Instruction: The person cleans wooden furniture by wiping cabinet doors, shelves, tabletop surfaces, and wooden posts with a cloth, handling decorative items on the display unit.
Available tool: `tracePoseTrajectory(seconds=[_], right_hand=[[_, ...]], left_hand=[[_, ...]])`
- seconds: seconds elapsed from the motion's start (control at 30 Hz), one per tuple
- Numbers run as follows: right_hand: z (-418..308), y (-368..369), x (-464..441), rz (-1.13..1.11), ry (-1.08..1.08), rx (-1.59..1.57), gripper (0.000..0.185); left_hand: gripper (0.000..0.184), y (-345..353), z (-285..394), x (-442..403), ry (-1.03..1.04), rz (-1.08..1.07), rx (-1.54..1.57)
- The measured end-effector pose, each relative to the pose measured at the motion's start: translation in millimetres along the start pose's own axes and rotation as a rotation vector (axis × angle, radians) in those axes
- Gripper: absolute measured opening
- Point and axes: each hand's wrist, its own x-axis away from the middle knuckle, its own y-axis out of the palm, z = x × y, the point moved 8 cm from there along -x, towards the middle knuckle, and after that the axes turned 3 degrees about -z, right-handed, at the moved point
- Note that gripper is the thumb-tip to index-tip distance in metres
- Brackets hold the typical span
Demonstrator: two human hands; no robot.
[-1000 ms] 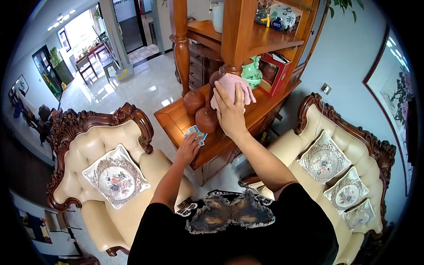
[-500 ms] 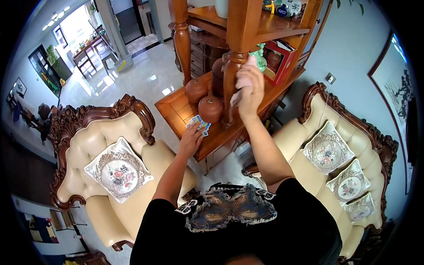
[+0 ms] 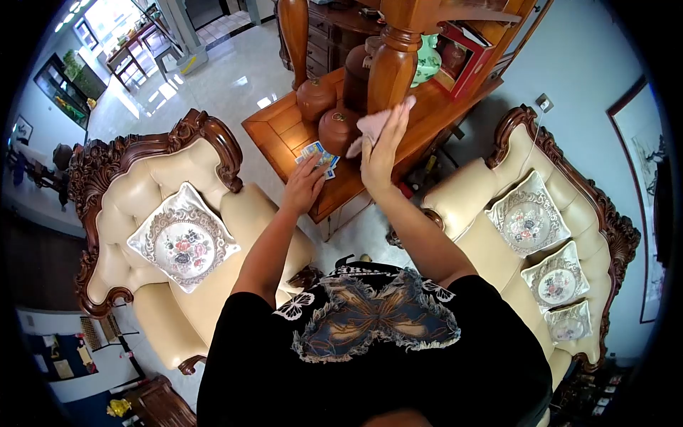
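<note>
My right hand [image 3: 382,158] presses a pink cloth [image 3: 371,130] around the lower part of a turned wooden post [image 3: 392,75]. My left hand [image 3: 304,186] lies with spread fingers on some blue and yellow cards [image 3: 318,156] at the near-left part of the wooden cabinet top [image 3: 274,126]. Just beyond the cards stand two round brown lidded jars, the nearer one [image 3: 337,131] between my hands and the other [image 3: 316,99] behind it. A taller dark brown jar [image 3: 356,80] is partly hidden by the post.
On the cabinet's right side are a green vase [image 3: 427,60] and a red box [image 3: 461,60]. A cream armchair [image 3: 171,242] with a patterned cushion stands at left. At right is a cream sofa [image 3: 491,206] with several cushions. A second post [image 3: 292,39] rises at the back left.
The view has tilted downward. My right hand has moved the pink cloth from higher on the post down to its lower part. My left hand has stayed on the cards.
</note>
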Motion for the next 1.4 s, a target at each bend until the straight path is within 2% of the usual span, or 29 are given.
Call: tracePoseTrajectory(seconds=[0.03, 0.07, 0.13, 0.2, 0.23, 0.37, 0.4, 0.47, 0.6, 0.67, 0.7, 0.77, 0.8, 0.87, 0.97, 1.07, 1.13, 1.23, 1.4], right_hand=[[5.6, 5.6, 13.1, 0.0, 0.004, -0.002, 0.084], [28.4, 14.8, 28.9, -0.039, 0.242, -0.207, 0.086], [54.8, 29.5, 52.6, -0.077, 0.489, -0.413, 0.088], [46.7, 21.6, 54.5, -0.082, 0.234, -0.02, 0.086], [56.3, 23.4, 59.2, -0.114, 0.281, 0.005, 0.083], [91.1, 27.4, 64.8, -0.154, 0.341, -0.04, 0.075], [100.3, 27.8, 64.8, -0.156, 0.347, -0.04, 0.075], [116.1, 35.1, 67.5, -0.255, 0.461, -0.25, 0.077], [120.0, 30.1, 70.2, -0.318, 0.525, -0.291, 0.078], [126.7, 32.6, 74.2, -0.31, 0.523, -0.238, 0.08], [131.1, 36.7, 76.6, -0.284, 0.488, -0.278, 0.082], [138.8, 36.9, 79.6, -0.298, 0.459, -0.281, 0.083], [140.3, 37.3, 82.2, -0.32, 0.428, -0.276, 0.083], [143.5, 39.4, 84.7, -0.35, 0.417, -0.303, 0.084], [140.1, 35.3, 82.6, -0.389, 0.432, -0.307, 0.084], [137.4, 33.4, 81.7, -0.429, 0.372, -0.214, 0.083], [146.7, 37.6, 86.7, -0.456, 0.447, -0.259, 0.085], [135.1, 30.4, 79.5, -0.448, 0.379, -0.18, 0.084], [132.5, 29.8, 79.7, -0.492, 0.431, -0.192, 0.085]], left_hand=[[0.036, -1.5, 1.0, -0.7, 0.006, 0.008, 0.011], [0.036, -2.5, 2.0, -0.3, 0.01, 0.013, 0.023], [0.036, -2.3, 1.9, -0.1, 0.013, 0.013, 0.02], [0.037, -3.6, 3.0, -1.9, 0.013, 0.015, 0.018], [0.037, -3.6, 3.6, -2.5, 0.015, 0.01, 0.008], [0.037, -9.4, 8.0, -2.5, 0.012, 0.015, 0.027], [0.037, -7.4, 5.3, -2.3, 0.009, 0.009, 0.027], [0.039, -3.6, 2.5, -2.5, 0.0, -0.006, 0.018], [0.045, -7.6, 4.8, -2.2, 0.009, 0.003, 0.021], [0.063, -17.9, 9.4, -4.9, 0.028, 0.094, 0.093], [0.063, -21.3, 14.6, -10.2, 0.032, 0.094, 0.085], [0.088, -37.6, 21.5, -14.3, -0.028, 0.253, 0.135], [0.088, -37.8, 27.4, -21.5, -0.031, 0.246, 0.131], [0.106, -36.0, 28.5, -43.5, -0.134, 0.305, 0.119], [0.114, -16.9, 24.3, -69.7, -0.203, 0.343, 0.307], [0.124, -4.3, 22.1, -80.7, -0.255, 0.407, 0.33], [0.125, 0.1, 19.7, -84.6, -0.262, 0.427, 0.341], [0.125, 4.4, 14.0, -87.3, -0.252, 0.446, 0.353], [0.123, 3.1, 11.9, -95.9, -0.246, 0.428, 0.377]])
